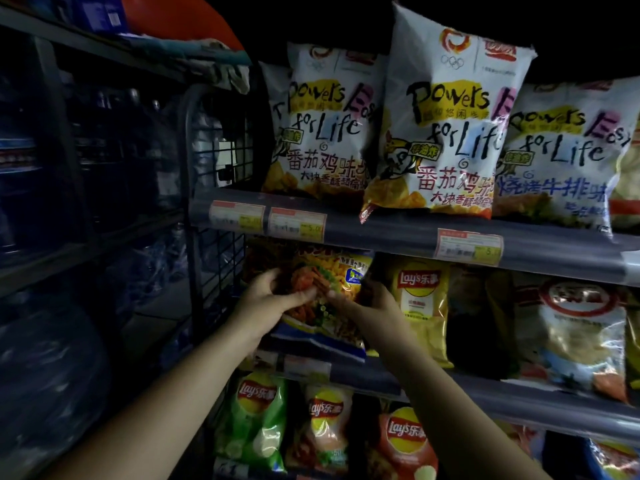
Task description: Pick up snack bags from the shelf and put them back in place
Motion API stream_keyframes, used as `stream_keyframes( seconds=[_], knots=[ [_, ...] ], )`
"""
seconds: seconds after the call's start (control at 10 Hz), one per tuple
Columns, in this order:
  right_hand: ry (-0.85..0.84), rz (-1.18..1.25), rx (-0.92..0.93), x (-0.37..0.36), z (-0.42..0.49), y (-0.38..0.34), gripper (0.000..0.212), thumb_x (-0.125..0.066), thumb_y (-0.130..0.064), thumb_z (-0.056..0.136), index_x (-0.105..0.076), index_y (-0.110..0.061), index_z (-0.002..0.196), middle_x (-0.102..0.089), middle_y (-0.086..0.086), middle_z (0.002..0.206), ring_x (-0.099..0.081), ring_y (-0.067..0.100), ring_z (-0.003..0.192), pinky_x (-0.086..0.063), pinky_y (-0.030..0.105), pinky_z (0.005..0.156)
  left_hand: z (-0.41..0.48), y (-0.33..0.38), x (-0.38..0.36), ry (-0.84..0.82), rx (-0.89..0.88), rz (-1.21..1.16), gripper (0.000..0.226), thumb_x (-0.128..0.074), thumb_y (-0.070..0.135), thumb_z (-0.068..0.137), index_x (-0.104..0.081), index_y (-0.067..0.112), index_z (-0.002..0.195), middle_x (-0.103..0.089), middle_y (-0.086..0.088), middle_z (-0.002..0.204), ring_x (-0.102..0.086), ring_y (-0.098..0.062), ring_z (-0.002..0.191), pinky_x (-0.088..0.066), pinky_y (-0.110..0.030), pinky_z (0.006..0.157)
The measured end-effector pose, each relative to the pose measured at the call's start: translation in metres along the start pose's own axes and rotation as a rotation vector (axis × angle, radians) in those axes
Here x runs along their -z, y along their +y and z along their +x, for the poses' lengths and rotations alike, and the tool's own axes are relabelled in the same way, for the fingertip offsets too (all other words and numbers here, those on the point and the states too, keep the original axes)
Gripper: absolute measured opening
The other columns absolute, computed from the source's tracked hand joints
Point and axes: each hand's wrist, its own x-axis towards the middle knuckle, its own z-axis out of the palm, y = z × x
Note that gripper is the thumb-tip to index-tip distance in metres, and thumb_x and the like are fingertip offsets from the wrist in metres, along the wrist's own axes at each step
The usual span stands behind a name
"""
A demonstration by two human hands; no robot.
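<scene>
A colourful snack bag [332, 282] with orange sticks and a blue bottom edge stands at the left end of the middle shelf [519, 396]. My left hand [270, 299] grips its left side, thumb across the front. My right hand [367, 299] holds its right side, fingers pinching the front near the middle. The bag leans slightly forward over the shelf's front edge.
White "Powers Easy for Life" bags [446, 126] fill the top shelf [381, 233]. A yellow Lay's bag [420, 306] stands right of my hands. Green and orange Lay's bags [252, 420] sit below. A wire side panel [214, 161] and stacked water bottles [52, 375] are at the left.
</scene>
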Motion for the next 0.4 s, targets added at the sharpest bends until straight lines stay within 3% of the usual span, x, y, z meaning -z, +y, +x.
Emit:
stream_keyframes(
  seconds=[0.1,0.2,0.3,0.4],
  knots=[
    [0.060,-0.066,-0.018,-0.008,0.021,0.013,0.049,-0.078,-0.033,0.087,-0.056,-0.018,0.128,-0.072,0.002,0.118,-0.071,0.021,0.108,-0.059,0.030,0.079,0.013,-0.010,-0.002,-0.011,-0.022,0.022,0.060,-0.082,0.021,0.078,-0.053,0.024,0.131,-0.061,0.014,0.115,-0.056,0.004,0.099,-0.043,-0.011,0.077],
    [0.103,-0.217,-0.039,-0.012,0.031,0.027,0.046,-0.077,-0.038,0.088,-0.061,-0.020,0.126,-0.075,-0.001,0.114,-0.072,0.020,0.108,-0.061,0.039,0.089,0.021,-0.024,-0.002,-0.054,0.050,0.123,0.084,-0.082,0.036,0.076,-0.041,0.017,0.148,-0.047,0.010,0.140,-0.049,-0.016,0.131,-0.038,-0.024,0.099],
    [0.125,-0.340,0.005,-0.012,0.014,0.028,0.045,-0.074,-0.041,0.089,-0.058,-0.021,0.126,-0.073,-0.004,0.110,-0.071,0.016,0.104,-0.061,0.036,0.087,0.023,-0.033,0.001,-0.045,0.046,0.159,0.088,-0.078,0.041,0.079,-0.035,0.016,0.151,-0.043,0.004,0.149,-0.041,-0.021,0.140,-0.033,-0.027,0.103],
    [0.357,-0.500,0.276,-0.011,-0.017,0.032,0.052,-0.074,-0.033,0.089,-0.050,-0.022,0.135,-0.063,-0.004,0.124,-0.062,0.015,0.116,-0.057,0.040,0.097,0.014,-0.035,0.000,0.010,0.003,0.245,0.093,-0.076,0.055,0.076,-0.033,0.022,0.152,-0.041,-0.002,0.156,-0.040,-0.022,0.142,-0.035,-0.036,0.111]
  ],
)
